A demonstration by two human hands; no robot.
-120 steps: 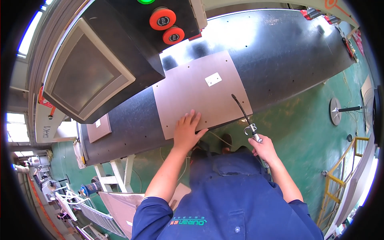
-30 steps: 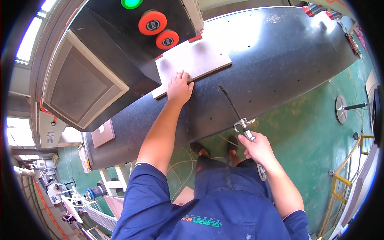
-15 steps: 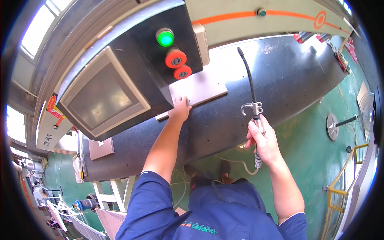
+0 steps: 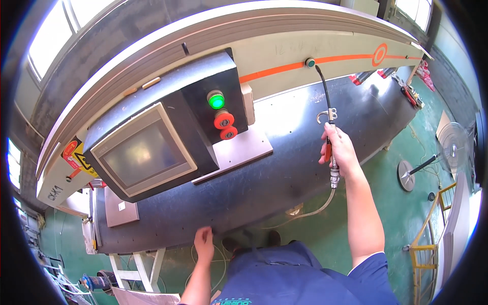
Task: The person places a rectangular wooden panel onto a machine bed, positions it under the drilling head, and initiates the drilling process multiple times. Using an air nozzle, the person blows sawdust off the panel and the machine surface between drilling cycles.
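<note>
My right hand (image 4: 339, 147) is closed round the grip of an air blow gun (image 4: 331, 116), with its metal hook and long black nozzle above the fist. The nozzle points up and away, its tip showing just beside a green push button (image 4: 310, 63) on the machine beam. A hose (image 4: 325, 202) runs down from the gun's lower end. Near the front edge of the black table (image 4: 284, 175) is my left hand (image 4: 204, 241), blurred by motion, with no object visible in it. A flat pinkish-brown board (image 4: 243, 151) lies on the table, partly behind the control box.
The control box (image 4: 193, 96) carries a screen (image 4: 145, 147), a lit green lamp (image 4: 216, 100) and two red knobs (image 4: 224, 120). Another board (image 4: 121, 208) lies at the table's left end. Tools (image 4: 409, 96) sit at the far right, a standing fan (image 4: 450, 147) beyond.
My left hand has left the board and come back toward me, past the table's front edge. The blow gun is raised, its nozzle now near the beam. My view has shifted.
</note>
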